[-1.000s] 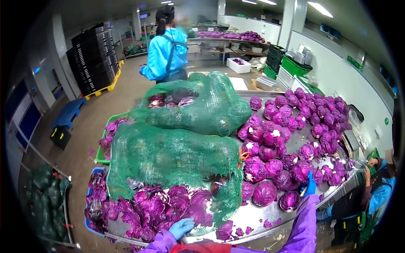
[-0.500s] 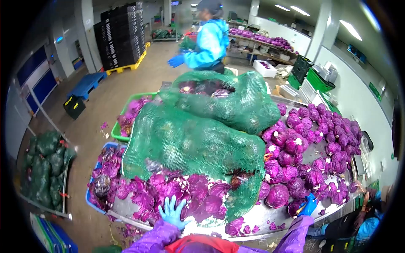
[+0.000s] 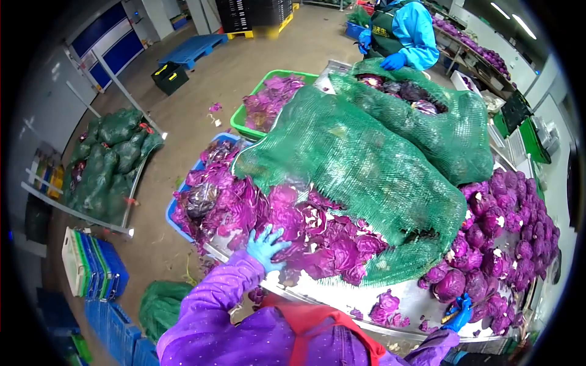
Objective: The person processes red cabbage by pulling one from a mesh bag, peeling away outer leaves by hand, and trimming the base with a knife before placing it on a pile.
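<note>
My left hand (image 3: 266,247), in a light blue glove, has its fingers spread against loose purple cabbage leaves (image 3: 342,247) at the table's near left edge. Low on the right, my right hand (image 3: 459,312), in a darker blue glove, is closed around a tan-handled tool (image 3: 450,318); its working end is hard to make out. Whole red cabbages (image 3: 450,285) lie just beyond that hand. A full green mesh sack (image 3: 360,165) stretches across the table behind the leaves. Beside it, farther back, a second mesh sack (image 3: 421,131) is torn open, showing cabbages inside.
A blue crate (image 3: 176,215) heaped with leaves and a green crate (image 3: 241,125) stand at the table's left side. Across the table is a co-worker in a blue jacket (image 3: 418,36). Filled sacks (image 3: 113,165) rest on a cart at left, above stacked crates (image 3: 94,262).
My view has swung left and down. My left hand stays spread at the leaves, and my right keeps its tool. The co-worker, earlier side-on, now faces the table with hands near the far sack.
</note>
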Motion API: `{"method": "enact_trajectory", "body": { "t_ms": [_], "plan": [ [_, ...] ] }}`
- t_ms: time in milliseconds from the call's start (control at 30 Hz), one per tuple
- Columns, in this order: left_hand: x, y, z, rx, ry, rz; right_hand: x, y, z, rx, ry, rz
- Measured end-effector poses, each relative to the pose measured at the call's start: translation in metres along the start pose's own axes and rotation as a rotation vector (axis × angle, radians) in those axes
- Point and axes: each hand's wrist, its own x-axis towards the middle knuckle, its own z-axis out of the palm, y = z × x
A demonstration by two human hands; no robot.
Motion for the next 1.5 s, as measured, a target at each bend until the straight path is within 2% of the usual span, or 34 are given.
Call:
{"method": "enact_trajectory", "body": {
  "t_ms": [167,233,267,367,400,433,500,533,600,633,667,700,767,800,833,967,1133,1300,1367,1433,1500],
  "plan": [
    [-0.018,-0.084,-0.024,0.108,-0.032,-0.009,-0.012,0.004,0.017,-0.116,-0.054,0.001],
    [-0.026,-0.119,-0.034,0.184,-0.009,-0.096,-0.028,-0.005,0.034,-0.132,-0.098,-0.027],
    [-0.028,-0.135,-0.044,0.210,-0.041,-0.169,-0.031,-0.004,0.039,-0.140,-0.109,-0.014],
    [-0.015,-0.167,-0.074,0.236,-0.231,-0.555,-0.041,0.004,0.055,-0.141,-0.131,0.076],
    [-0.009,-0.163,-0.093,0.239,-0.216,-0.638,-0.057,0.001,0.070,-0.129,-0.116,0.064],
    [-0.003,-0.158,-0.105,0.240,-0.200,-0.721,-0.066,0.007,0.075,-0.123,-0.209,-0.002],
    [0.016,-0.148,-0.105,0.290,-0.016,-0.815,-0.109,-0.005,0.108,-0.109,-0.269,0.065],
    [0.022,-0.126,-0.111,0.223,0.165,-0.739,-0.122,0.009,0.110,-0.089,-0.346,0.095],
    [0.044,-0.099,-0.098,0.174,0.475,-0.415,-0.153,0.041,0.117,-0.011,-0.498,0.182],
    [0.063,-0.089,-0.097,0.086,0.429,-0.218,-0.177,0.033,0.128,-0.003,-0.549,0.292],
    [0.083,-0.078,-0.086,-0.211,0.391,-0.014,-0.200,0.025,0.140,0.000,-0.598,0.403],
    [0.102,-0.062,-0.069,-0.254,0.336,0.043,-0.220,0.002,0.151,-0.042,-0.621,0.567],
    [0.140,-0.024,-0.056,-0.201,0.140,0.022,-0.234,0.014,0.152,-0.003,-0.801,0.530],
    [0.154,-0.007,-0.054,-0.235,0.116,-0.023,-0.235,0.024,0.146,0.024,-0.770,0.555],
    [0.166,0.013,-0.059,-0.247,0.078,-0.170,-0.236,0.022,0.142,0.028,-0.760,0.566],
    [0.235,0.045,-0.064,-0.245,0.260,-0.138,-0.234,0.029,0.123,0.117,-0.709,0.603],
    [0.284,0.049,-0.067,-0.576,0.057,-0.107,-0.236,0.041,0.115,0.116,-0.686,0.623],
    [0.238,0.049,-0.073,-1.165,-0.119,-0.034,-0.229,0.042,0.119,0.158,-0.750,0.621],
    [0.202,0.055,-0.086,-1.087,-0.110,-0.003,-0.228,0.034,0.124,0.179,-0.747,0.647],
    [0.165,0.069,-0.125,-0.438,0.069,0.062,-0.231,0.018,0.136,0.203,-0.723,0.640],
    [0.120,0.072,-0.133,-0.528,0.182,0.256,-0.231,0.010,0.147,0.187,-0.720,0.602]
  ]
}}
